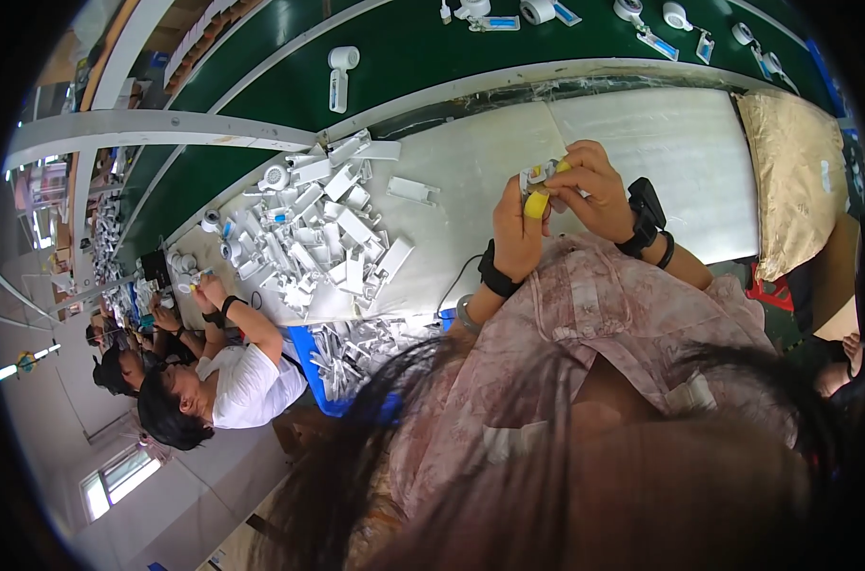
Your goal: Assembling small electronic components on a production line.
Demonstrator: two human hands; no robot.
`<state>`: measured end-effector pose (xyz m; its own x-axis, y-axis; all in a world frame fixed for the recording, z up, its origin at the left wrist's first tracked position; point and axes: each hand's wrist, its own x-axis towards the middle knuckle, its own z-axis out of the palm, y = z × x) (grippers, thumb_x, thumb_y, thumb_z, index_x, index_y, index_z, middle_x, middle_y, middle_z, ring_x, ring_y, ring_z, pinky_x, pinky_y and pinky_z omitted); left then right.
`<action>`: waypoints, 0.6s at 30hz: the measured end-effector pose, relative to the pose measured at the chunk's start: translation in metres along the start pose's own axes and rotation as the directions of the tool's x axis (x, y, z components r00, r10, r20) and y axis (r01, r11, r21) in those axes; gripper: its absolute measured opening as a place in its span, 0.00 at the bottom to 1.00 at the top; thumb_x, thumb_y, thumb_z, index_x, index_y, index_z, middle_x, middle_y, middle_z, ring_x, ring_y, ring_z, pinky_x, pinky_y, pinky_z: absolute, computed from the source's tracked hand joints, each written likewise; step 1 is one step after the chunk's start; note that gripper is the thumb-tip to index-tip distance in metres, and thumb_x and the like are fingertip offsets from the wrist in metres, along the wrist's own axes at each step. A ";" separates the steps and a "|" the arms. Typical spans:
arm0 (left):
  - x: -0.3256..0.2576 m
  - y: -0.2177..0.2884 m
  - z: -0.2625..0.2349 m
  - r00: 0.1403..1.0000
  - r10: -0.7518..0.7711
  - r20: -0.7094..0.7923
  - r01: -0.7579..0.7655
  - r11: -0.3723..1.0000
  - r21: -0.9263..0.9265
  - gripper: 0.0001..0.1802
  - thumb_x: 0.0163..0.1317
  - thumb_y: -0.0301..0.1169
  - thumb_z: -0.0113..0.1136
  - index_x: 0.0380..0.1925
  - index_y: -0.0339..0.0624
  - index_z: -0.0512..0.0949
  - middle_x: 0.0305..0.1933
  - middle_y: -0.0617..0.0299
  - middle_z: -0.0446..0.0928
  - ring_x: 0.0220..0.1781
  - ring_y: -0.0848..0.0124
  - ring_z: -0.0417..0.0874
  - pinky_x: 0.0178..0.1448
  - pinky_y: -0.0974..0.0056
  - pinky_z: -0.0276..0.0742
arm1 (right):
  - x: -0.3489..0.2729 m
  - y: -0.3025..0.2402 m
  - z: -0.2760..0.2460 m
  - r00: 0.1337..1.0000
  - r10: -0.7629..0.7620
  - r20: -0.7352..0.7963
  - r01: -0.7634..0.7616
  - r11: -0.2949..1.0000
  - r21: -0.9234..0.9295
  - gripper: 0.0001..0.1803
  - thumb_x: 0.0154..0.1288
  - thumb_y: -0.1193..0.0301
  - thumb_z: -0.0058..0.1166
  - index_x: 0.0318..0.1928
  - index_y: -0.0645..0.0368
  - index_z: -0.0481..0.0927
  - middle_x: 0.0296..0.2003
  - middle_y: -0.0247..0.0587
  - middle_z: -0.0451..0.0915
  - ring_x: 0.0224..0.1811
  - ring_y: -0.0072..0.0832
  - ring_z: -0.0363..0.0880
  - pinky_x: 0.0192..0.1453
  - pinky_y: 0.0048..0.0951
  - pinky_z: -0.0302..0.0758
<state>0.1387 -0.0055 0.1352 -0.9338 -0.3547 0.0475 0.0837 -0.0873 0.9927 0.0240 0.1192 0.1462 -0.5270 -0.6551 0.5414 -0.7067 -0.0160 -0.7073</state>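
Observation:
Above the table, in front of my body, both hands meet around a small white plastic part [535, 177]. My left hand [519, 231] is closed on it from the left, thumb upward. From the right, my right hand [592, 193] pinches at the same part with bent fingers. Bright yellow bands [536, 205] show at the fingertips; they look like finger covers, though I cannot tell for sure. The fingers hide much of the part. A single white casing [412, 190] lies on the table to the left of my hands.
To the left spreads a heap of white plastic casings [323, 224]. Below it stands a blue crate [333, 404] of similar pieces. A green conveyor [404, 43] carries small white handheld fans [342, 62]. A brown package [791, 176] lies right. A co-worker [252, 381] sits left.

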 end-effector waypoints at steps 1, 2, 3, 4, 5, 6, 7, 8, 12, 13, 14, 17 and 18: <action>0.001 -0.001 0.000 1.000 -0.007 0.005 0.007 1.000 0.006 0.16 0.74 0.34 0.43 0.54 0.34 0.68 0.32 0.63 0.74 0.25 0.81 0.70 0.24 0.75 0.69 | -0.001 -0.001 0.001 1.000 -0.010 -0.020 0.009 1.000 -0.024 0.14 0.49 0.82 0.64 0.38 0.54 0.83 0.37 0.39 0.74 0.47 0.42 0.72 0.56 0.41 0.70; 0.001 -0.002 0.000 1.000 -0.014 0.009 0.014 1.000 0.012 0.15 0.74 0.33 0.43 0.54 0.34 0.68 0.31 0.64 0.74 0.25 0.81 0.70 0.24 0.75 0.68 | -0.001 -0.003 -0.001 1.000 -0.008 -0.019 0.008 1.000 -0.024 0.14 0.49 0.82 0.64 0.38 0.54 0.83 0.37 0.39 0.74 0.47 0.42 0.72 0.56 0.41 0.70; 0.000 -0.001 -0.001 1.000 -0.013 0.006 0.013 1.000 0.013 0.15 0.74 0.33 0.43 0.54 0.34 0.68 0.31 0.64 0.74 0.25 0.81 0.70 0.24 0.75 0.68 | 0.000 -0.007 -0.003 0.998 -0.059 0.005 0.060 0.993 -0.105 0.15 0.48 0.82 0.65 0.38 0.55 0.83 0.37 0.39 0.74 0.48 0.43 0.72 0.56 0.42 0.70; 0.000 -0.001 -0.001 0.999 -0.032 0.016 0.032 0.998 0.045 0.15 0.74 0.33 0.44 0.54 0.34 0.68 0.31 0.64 0.74 0.25 0.81 0.70 0.24 0.75 0.68 | 0.002 -0.010 -0.004 0.993 -0.109 0.034 0.113 0.977 -0.183 0.15 0.47 0.82 0.65 0.38 0.55 0.82 0.37 0.40 0.74 0.48 0.44 0.71 0.55 0.42 0.70; 0.000 0.000 0.000 0.998 -0.051 0.025 0.049 0.996 0.077 0.15 0.74 0.32 0.44 0.54 0.34 0.68 0.31 0.64 0.74 0.25 0.81 0.70 0.24 0.75 0.68 | 0.004 -0.010 -0.004 0.993 -0.112 0.035 0.116 0.977 -0.180 0.15 0.47 0.82 0.65 0.38 0.55 0.82 0.37 0.40 0.74 0.48 0.44 0.71 0.55 0.42 0.70; 0.000 0.001 0.002 0.998 -0.052 0.026 0.050 0.996 0.078 0.15 0.74 0.32 0.44 0.54 0.34 0.68 0.31 0.64 0.74 0.25 0.81 0.70 0.24 0.75 0.68 | 0.005 -0.009 -0.004 0.989 -0.146 0.038 0.150 0.971 -0.188 0.15 0.47 0.80 0.65 0.38 0.56 0.81 0.36 0.39 0.75 0.44 0.43 0.73 0.54 0.40 0.71; 0.000 0.003 0.004 0.997 -0.082 0.006 0.081 0.996 0.022 0.13 0.73 0.34 0.46 0.50 0.36 0.69 0.28 0.66 0.72 0.23 0.82 0.69 0.23 0.75 0.67 | 0.006 -0.008 -0.004 0.983 -0.180 0.041 0.185 0.963 -0.195 0.15 0.47 0.79 0.65 0.39 0.57 0.80 0.34 0.38 0.76 0.41 0.41 0.74 0.53 0.38 0.71; 0.001 0.005 0.006 0.994 -0.112 -0.013 0.111 0.993 -0.035 0.12 0.72 0.35 0.48 0.45 0.37 0.70 0.25 0.68 0.71 0.22 0.82 0.68 0.23 0.75 0.66 | 0.006 -0.005 -0.004 0.983 -0.180 0.040 0.184 0.963 -0.195 0.15 0.47 0.79 0.65 0.39 0.57 0.80 0.34 0.38 0.76 0.41 0.41 0.74 0.53 0.38 0.71; 0.001 0.010 0.006 0.991 -0.130 0.031 0.131 0.991 -0.039 0.13 0.72 0.36 0.48 0.46 0.37 0.71 0.26 0.68 0.71 0.23 0.82 0.68 0.23 0.75 0.66 | 0.009 0.001 -0.010 0.970 -0.230 0.084 0.238 0.966 -0.105 0.18 0.44 0.78 0.67 0.39 0.57 0.80 0.34 0.40 0.77 0.42 0.42 0.76 0.50 0.40 0.74; 0.001 0.010 0.006 0.990 -0.135 0.028 0.136 0.989 -0.049 0.13 0.72 0.36 0.48 0.46 0.37 0.71 0.26 0.68 0.71 0.23 0.83 0.68 0.23 0.75 0.66 | 0.010 0.001 -0.012 0.961 -0.256 0.102 0.266 0.959 -0.102 0.18 0.43 0.78 0.68 0.39 0.57 0.80 0.35 0.40 0.77 0.43 0.43 0.76 0.49 0.41 0.75; 0.001 0.010 0.006 0.990 -0.140 0.024 0.141 0.988 -0.058 0.13 0.72 0.36 0.48 0.46 0.37 0.71 0.26 0.68 0.71 0.23 0.83 0.68 0.23 0.75 0.66 | 0.012 0.001 -0.013 0.961 -0.256 0.103 0.266 0.959 -0.102 0.18 0.43 0.78 0.68 0.39 0.57 0.80 0.35 0.40 0.77 0.43 0.43 0.76 0.49 0.41 0.75; -0.001 0.005 0.003 0.988 -0.143 0.061 0.144 0.989 -0.020 0.17 0.74 0.33 0.45 0.56 0.35 0.68 0.30 0.63 0.74 0.23 0.80 0.71 0.23 0.75 0.68 | 0.012 0.001 -0.013 0.948 -0.282 0.148 0.297 0.950 -0.094 0.17 0.44 0.80 0.68 0.37 0.62 0.80 0.34 0.43 0.75 0.44 0.45 0.76 0.50 0.41 0.75; -0.001 0.004 0.004 0.988 -0.144 0.062 0.145 0.989 -0.022 0.17 0.74 0.33 0.45 0.56 0.35 0.68 0.30 0.63 0.74 0.23 0.80 0.71 0.23 0.75 0.68 | 0.011 0.001 -0.013 0.950 -0.278 0.146 0.294 0.950 -0.106 0.17 0.44 0.80 0.68 0.37 0.62 0.80 0.34 0.43 0.75 0.45 0.45 0.76 0.50 0.41 0.75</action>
<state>0.1388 -0.0016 0.1392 -0.9559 -0.2801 -0.0889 -0.0453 -0.1585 0.9863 0.0110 0.1216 0.1572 -0.2356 -0.7275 0.6444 -0.8761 -0.1281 -0.4649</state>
